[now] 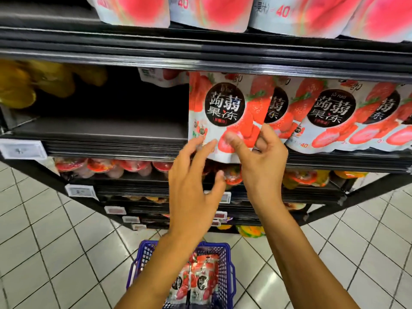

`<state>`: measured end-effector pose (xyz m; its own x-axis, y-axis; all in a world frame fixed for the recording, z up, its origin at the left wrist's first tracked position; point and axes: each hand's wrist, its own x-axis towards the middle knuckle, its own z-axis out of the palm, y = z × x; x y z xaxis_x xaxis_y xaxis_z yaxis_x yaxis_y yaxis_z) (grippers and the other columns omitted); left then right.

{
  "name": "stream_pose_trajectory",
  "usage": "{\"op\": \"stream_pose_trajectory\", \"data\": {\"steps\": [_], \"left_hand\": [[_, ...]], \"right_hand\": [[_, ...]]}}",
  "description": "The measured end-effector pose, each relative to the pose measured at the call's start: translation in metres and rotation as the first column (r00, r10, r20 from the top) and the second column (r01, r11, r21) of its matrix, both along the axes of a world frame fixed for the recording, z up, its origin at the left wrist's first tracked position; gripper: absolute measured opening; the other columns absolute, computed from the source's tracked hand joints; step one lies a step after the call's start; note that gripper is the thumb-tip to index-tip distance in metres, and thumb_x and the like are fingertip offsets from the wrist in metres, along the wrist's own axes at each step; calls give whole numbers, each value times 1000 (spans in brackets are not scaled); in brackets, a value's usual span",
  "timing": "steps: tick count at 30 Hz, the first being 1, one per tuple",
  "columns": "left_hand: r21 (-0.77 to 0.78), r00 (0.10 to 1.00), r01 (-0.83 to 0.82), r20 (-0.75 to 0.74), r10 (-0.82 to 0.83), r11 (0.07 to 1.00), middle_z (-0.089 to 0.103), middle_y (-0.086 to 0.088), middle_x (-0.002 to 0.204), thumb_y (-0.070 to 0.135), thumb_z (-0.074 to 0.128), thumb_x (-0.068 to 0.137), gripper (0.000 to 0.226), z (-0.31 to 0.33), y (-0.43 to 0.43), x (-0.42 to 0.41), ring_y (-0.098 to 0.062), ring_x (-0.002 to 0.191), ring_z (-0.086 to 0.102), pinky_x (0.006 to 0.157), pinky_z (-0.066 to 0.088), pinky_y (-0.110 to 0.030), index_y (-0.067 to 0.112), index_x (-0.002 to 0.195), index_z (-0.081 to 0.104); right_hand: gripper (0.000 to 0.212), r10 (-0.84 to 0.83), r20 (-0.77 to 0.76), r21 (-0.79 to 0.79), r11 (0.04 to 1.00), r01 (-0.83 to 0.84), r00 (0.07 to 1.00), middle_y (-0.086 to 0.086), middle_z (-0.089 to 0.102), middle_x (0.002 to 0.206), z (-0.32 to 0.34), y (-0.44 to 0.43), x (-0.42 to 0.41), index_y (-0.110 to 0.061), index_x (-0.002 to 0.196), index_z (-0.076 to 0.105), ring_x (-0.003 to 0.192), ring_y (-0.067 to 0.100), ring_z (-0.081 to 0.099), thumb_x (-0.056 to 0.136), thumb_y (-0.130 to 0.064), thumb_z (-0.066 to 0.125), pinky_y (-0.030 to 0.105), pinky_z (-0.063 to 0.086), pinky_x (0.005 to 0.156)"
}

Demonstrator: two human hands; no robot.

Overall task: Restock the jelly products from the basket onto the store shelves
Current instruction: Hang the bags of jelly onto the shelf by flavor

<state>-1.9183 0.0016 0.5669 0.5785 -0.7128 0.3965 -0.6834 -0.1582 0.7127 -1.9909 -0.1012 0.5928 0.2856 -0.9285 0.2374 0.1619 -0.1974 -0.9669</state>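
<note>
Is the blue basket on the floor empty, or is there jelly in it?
Not empty. The blue basket holds several red strawberry jelly pouches, lying in a pile inside its mesh walls.

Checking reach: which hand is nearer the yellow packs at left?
Left. The left hand is below-right of the yellow packs; the right hand, farther right, grips the strawberry pouch.

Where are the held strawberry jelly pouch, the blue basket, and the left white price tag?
strawberry jelly pouch (224, 105): head view, its round black label.
blue basket (225, 276): head view, its right mesh wall.
white price tag (22, 149): head view, middle of its face.
</note>
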Motion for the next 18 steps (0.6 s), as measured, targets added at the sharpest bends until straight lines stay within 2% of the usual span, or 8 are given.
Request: {"op": "stream_pose_trajectory", "data": {"steps": [2,4,8,11,14,16,18], "left_hand": [[69,998,-18,64,14,997,25,15,157,24,63,89,62,-7,-4,2,-10,146,19,118,15,-30,33,146,39],[98,994,-44,103,33,994,21,13,160,26,60,91,63,-13,-7,7,-13,149,14,120,12,-35,32,149,36],[126,985,-76,162,55,989,21,12,161,28,55,90,65,-20,-7,12,-17,148,14,119,18,-48,32,150,31],[135,988,-34,152,13,990,15,13,162,27,54,88,70,-25,-5,13,-20,150,10,118,21,-53,34,152,25],[141,986,-14,165,-10,990,8,11,164,25,56,87,77,-29,-4,13,-22,151,1,120,14,-56,34,154,17],[151,982,-29,188,0,988,6,10,164,25,56,87,80,-31,-6,14,-22,152,-4,122,1,-51,33,155,14],[170,976,-50,218,12,984,4,9,165,25,56,87,81,-30,-8,15,-23,152,-7,122,-7,-46,32,155,13]], "right_hand": [[20,-28,14,-31,999,28,1000,6,74,93,-1,0,11,-7,100,66,88,12,70,83,-6,75,20,53,78],[21,-39,-6,-59,997,39,999,1,73,95,-3,1,19,-14,102,65,89,8,69,84,-7,74,19,51,79],[22,-63,-198,-132,991,37,978,-11,72,89,-11,5,16,-20,106,62,80,1,67,88,-25,73,17,50,71],[28,-189,-343,-172,976,136,920,-12,70,94,-17,12,3,-27,112,65,83,2,65,86,-35,72,15,51,69],[25,-359,-553,-311,926,214,752,-12,68,92,-22,18,-6,-36,113,65,80,2,57,88,-39,66,28,49,72],[23,-424,-589,-339,902,266,688,-12,69,86,-21,17,-4,-41,111,65,74,3,57,89,-40,64,29,45,68],[21,-433,-571,-299,901,315,698,-13,71,84,-19,14,2,-42,109,68,73,7,63,88,-41,65,29,46,68]]}}
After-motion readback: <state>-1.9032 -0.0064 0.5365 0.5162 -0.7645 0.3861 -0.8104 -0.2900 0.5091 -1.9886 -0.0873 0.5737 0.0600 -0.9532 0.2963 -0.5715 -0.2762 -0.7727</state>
